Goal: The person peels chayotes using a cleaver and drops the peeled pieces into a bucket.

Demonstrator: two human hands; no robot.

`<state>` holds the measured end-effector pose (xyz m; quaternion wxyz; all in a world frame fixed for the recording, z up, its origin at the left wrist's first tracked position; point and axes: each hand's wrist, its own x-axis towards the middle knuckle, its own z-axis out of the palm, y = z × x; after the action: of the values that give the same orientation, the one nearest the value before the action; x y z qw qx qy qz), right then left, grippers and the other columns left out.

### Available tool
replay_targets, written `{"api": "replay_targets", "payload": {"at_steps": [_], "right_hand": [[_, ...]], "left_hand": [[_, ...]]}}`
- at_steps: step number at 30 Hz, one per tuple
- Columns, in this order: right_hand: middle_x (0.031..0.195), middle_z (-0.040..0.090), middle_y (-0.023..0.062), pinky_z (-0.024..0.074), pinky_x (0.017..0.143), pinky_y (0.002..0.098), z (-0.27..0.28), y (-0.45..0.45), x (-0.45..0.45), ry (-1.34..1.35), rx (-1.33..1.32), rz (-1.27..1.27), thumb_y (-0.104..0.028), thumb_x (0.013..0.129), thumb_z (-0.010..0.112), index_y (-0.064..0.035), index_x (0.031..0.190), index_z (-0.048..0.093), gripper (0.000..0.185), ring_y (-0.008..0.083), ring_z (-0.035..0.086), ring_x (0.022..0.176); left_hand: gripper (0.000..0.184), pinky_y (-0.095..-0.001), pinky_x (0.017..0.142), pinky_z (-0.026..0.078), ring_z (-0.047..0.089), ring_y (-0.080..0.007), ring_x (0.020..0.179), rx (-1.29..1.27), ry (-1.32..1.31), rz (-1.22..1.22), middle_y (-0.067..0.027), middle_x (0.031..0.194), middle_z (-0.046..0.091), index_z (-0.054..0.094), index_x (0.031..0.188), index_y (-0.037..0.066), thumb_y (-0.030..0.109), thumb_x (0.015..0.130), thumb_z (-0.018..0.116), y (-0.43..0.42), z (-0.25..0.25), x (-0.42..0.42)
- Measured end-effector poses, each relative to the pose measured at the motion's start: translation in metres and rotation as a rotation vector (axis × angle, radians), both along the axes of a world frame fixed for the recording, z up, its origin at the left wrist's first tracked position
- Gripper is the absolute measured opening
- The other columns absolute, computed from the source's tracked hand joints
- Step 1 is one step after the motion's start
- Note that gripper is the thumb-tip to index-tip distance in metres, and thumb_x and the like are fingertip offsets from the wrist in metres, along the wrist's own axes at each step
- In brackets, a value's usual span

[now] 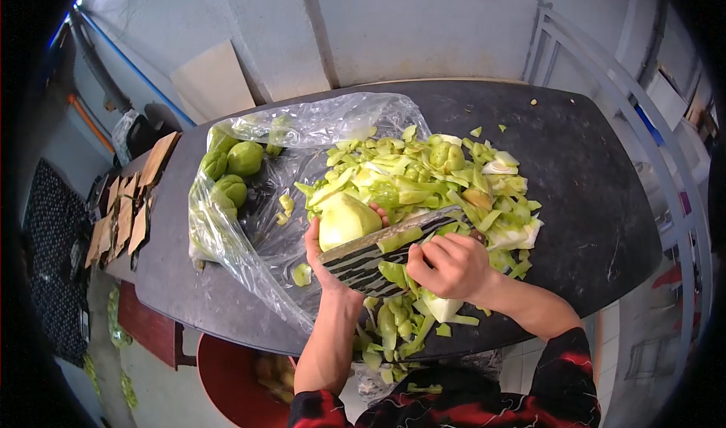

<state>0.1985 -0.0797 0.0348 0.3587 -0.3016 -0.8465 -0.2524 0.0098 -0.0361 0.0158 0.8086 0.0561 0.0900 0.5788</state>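
Observation:
A pale, peeled green chayote rests in my left hand, whose fingers curl round it from the left and behind. My right hand is closed round the handle of a wide cleaver. The blade has dark and light streaks and bits of green peel stuck to it; its upper edge lies against the lower right side of the chayote. A heap of green peelings spreads behind and beside both hands. Pale cut pieces lie under my right hand.
Whole green chayotes sit in a clear plastic bag at the left of the dark table. A red tub stands below the front edge. Cardboard pieces lie at far left, and a grey metal railing rises at right.

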Motion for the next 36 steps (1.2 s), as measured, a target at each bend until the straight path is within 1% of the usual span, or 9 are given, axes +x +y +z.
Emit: {"api": "replay_targets", "payload": {"at_steps": [6,11,19,22,25,27,29,31,36], "right_hand": [[0.059,0.046,0.0018,0.0431,0.043,0.0277,-0.004,0.004,0.006,0.01,-0.032,-0.009,0.001,0.075,0.065,-0.0025,0.078,0.057,0.009,0.0154,0.054,0.05],[0.062,0.055,0.0001,0.0486,0.047,0.0263,-0.006,0.006,0.009,-0.033,-0.118,-0.149,-0.008,0.081,0.063,-0.0079,0.083,0.058,0.006,0.0121,0.061,0.053],[0.059,0.056,0.0022,0.0481,0.04,0.0293,-0.002,0.018,0.018,0.02,-0.224,-0.13,-0.006,0.08,0.061,-0.0083,0.079,0.054,0.008,0.0143,0.06,0.047],[0.057,0.047,0.0045,0.0441,0.042,0.034,0.003,0.006,0.01,0.097,-0.227,-0.082,0.003,0.067,0.062,-0.0053,0.075,0.053,0.015,0.0219,0.057,0.048],[0.057,0.047,0.0044,0.0448,0.042,0.0344,0.003,0.005,0.01,0.134,-0.189,-0.051,0.002,0.069,0.062,-0.0065,0.074,0.051,0.015,0.0222,0.058,0.049],[0.056,0.051,0.0018,0.047,0.039,0.0298,-0.007,0.02,0.019,0.081,-0.25,-0.135,-0.006,0.081,0.061,-0.0093,0.079,0.052,0.01,0.0159,0.059,0.044],[0.055,0.052,0.0026,0.0473,0.039,0.0294,-0.008,0.022,0.021,0.064,-0.252,-0.173,-0.005,0.083,0.06,-0.0092,0.08,0.053,0.009,0.0159,0.06,0.044],[0.058,0.05,0.0054,0.0457,0.042,0.0345,-0.003,0.011,0.016,0.093,-0.277,-0.159,0.002,0.072,0.061,-0.0075,0.078,0.049,0.016,0.0216,0.059,0.049],[0.059,0.058,0.008,0.0506,0.045,0.0358,-0.011,0.028,0.034,0.09,-0.408,-0.3,-0.001,0.079,0.06,-0.0066,0.086,0.051,0.012,0.0253,0.063,0.051]], "left_hand": [[0.065,-0.05,0.099,0.048,0.058,-0.0402,0.109,0.036,0.073,0.036,-0.0262,0.121,0.057,0.05,0.132,0.0,0.052,0.093,0.048,0.0,0.0,-0.002],[0.062,-0.0489,0.1,0.048,0.061,-0.0391,0.109,0.058,0.143,0.068,-0.026,0.118,0.063,0.054,0.132,0.003,0.051,0.094,0.045,0.004,0.003,-0.01],[0.061,-0.0447,0.091,0.054,0.064,-0.0339,0.109,0.033,0.099,0.027,-0.0217,0.12,0.064,0.054,0.135,0.008,0.051,0.093,0.048,0.005,0.002,-0.016],[0.062,-0.0466,0.093,0.052,0.064,-0.0342,0.109,0.116,0.213,-0.019,-0.0172,0.124,0.063,0.052,0.138,0.007,0.05,0.094,0.046,0.0,0.001,-0.012],[0.066,-0.0472,0.096,0.052,0.063,-0.033,0.11,0.158,0.19,-0.084,-0.0142,0.13,0.061,0.046,0.145,0.005,0.049,0.095,0.043,-0.003,0.0,-0.007],[0.068,-0.0456,0.096,0.053,0.063,-0.0318,0.111,0.172,0.218,-0.086,-0.0143,0.13,0.06,0.043,0.146,0.002,0.048,0.095,0.043,-0.001,-0.006,-0.012],[0.069,-0.05,0.093,0.055,0.063,-0.0304,0.111,0.245,0.217,-0.119,-0.0141,0.129,0.06,0.043,0.146,0.002,0.048,0.094,0.044,0.001,-0.002,-0.011],[0.068,-0.0571,0.088,0.055,0.063,-0.0303,0.112,0.094,0.189,-0.057,-0.0144,0.128,0.061,0.044,0.146,0.006,0.05,0.094,0.044,0.001,-0.002,-0.009],[0.07,-0.0564,0.091,0.052,0.059,-0.0385,0.116,0.269,0.19,-0.195,-0.0158,0.135,0.056,0.042,0.148,0.009,0.053,0.094,0.044,-0.009,0.001,-0.006]]}}
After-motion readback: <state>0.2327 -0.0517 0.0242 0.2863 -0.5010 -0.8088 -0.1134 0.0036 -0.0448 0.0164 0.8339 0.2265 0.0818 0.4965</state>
